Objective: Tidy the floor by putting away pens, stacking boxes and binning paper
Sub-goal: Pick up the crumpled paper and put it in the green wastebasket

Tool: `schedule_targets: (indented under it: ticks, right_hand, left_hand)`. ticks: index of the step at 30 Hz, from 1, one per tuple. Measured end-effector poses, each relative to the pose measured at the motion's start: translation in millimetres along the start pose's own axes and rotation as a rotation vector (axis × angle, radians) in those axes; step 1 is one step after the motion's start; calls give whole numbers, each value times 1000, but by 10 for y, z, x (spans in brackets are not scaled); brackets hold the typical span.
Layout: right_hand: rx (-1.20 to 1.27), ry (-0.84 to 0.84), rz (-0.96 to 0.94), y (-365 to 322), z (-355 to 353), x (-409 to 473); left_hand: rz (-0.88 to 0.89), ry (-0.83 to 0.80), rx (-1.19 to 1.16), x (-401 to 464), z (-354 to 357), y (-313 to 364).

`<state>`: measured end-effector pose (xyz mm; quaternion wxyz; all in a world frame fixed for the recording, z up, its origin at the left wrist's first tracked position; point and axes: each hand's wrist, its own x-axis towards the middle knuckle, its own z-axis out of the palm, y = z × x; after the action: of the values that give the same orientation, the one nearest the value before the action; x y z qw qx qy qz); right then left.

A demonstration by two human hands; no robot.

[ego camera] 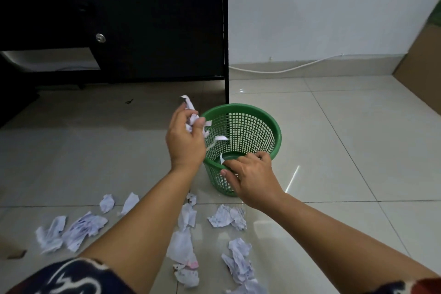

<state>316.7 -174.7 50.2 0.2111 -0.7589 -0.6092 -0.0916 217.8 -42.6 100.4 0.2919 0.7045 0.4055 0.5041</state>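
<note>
Right now the biggest thing in view is the pale tiled floor, glossy and catching reflections, with a tall black cabinet standing at the back left against a white wall. A slab of brown cardboard leans at the far right, and a white cable runs along the skirting. Centre stage sits the green mesh bin, upright on the tiles just beside the cabinet's corner. Nearer the camera, crumpled paper scraps lie scattered across the floor between the 2 forearms. The left hand hangs over the bin's left rim, fingers curled around a wad of torn paper, with strips sticking up and trailing toward the opening. The right hand is on the bin's near rim, fingers curled over the edge, thumb pressed against the outside mesh. A small scrap shows inside, beside those fingers.
</note>
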Motion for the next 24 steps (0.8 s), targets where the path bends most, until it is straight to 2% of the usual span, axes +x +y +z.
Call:
schedule_targets:
  ticks: [4,6,8,11,12,13,14,16,18,24]
  right_hand:
    - [-3,10,-2,18,5,8]
    - [-6,-6,-8,37,1,18]
    - [3,-20,-12,47,-17,21]
    - [25,-31,-16,55,-53,8]
    - [19,-23,-8,63,-61,-4]
    - [2,-15,5,74,-65,-21]
    - [-16,-12,21,84,-62,-39]
    - [-26,-7,38,97,-44,-55]
    - [-12,-5,42,124,-21,-61]
    - [18,26,54,190,-8,-134]
  left_hand:
    - [-79,-379,172,91,183,-95]
    - [-99,-431,158,67,185,-118]
    - [-78,-297,81,-22,119,-164]
    - [-94,53,97,-333,-19,-342]
    - [-133,126,121,-482,-53,-443]
    - [-180,133,148,-652,-70,-565]
    - [-225,65,173,-836,-76,-688]
    - [-284,-216,247,-1183,-51,-911]
    - [-253,-489,335,-1457,30,-1053]
    - [-141,-1011,697,-1747,385,-1131]
